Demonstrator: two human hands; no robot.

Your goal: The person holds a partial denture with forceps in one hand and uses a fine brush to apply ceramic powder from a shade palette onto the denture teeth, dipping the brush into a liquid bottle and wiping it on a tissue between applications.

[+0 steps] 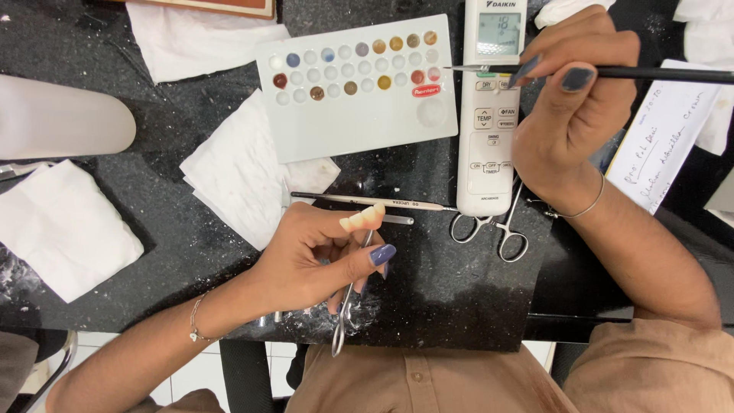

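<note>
Pretty bright, even overhead light here, only soft shadows under the left hand and tissues on the speckly black worktop, sharp mid-frame, white palette slightly blown out, edges a bit soft.

A white remote control is laid upright on the black worktop, right of centre, and a pale grey-green rectangular screen is set near its top end. A small red oval label is seen on the white rectangular mixing palette, just left of the remote control, below the rows of round wells. A white slip of paper, covered in blue handwriting, is placed at the right edge, tilted, and is partly hidden by the right hand.
</note>
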